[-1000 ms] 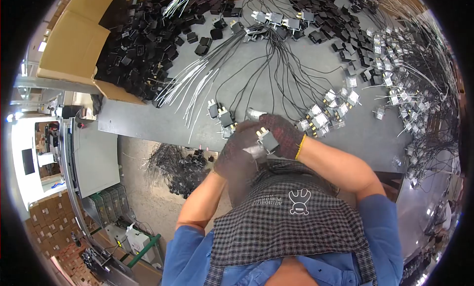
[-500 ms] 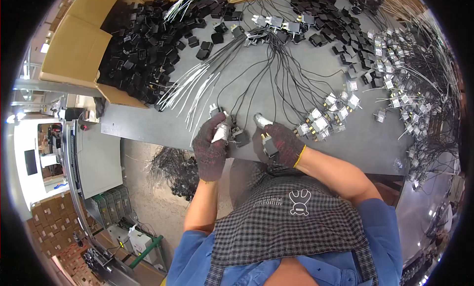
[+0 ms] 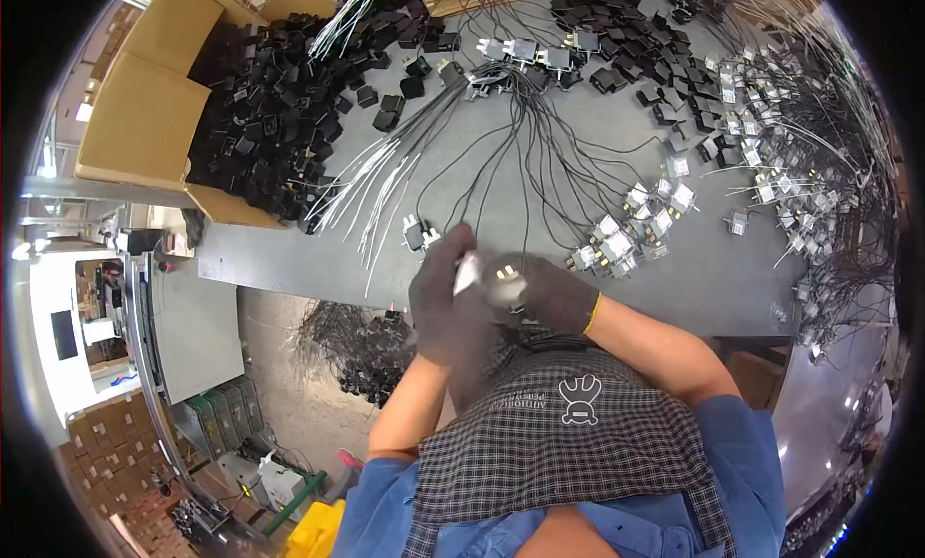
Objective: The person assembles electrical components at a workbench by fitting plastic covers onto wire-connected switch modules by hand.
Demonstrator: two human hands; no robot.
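The head view shows the right hand closed around a plug near the table's near edge, apparently steadying it beside the left hand, whose grip blur leaves unclear.

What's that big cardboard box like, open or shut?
It's open. The cardboard box has a flap sticking outward, and no lid hides the heap of black pieces right beside its wall.

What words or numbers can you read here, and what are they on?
"AUTHO…", probably, on the checked apron; its ending is blurred.
"PERS…", probably, on the apron too; its ending is blurred.
Too small to read: any print on the silvery plugs or stacked boxes.
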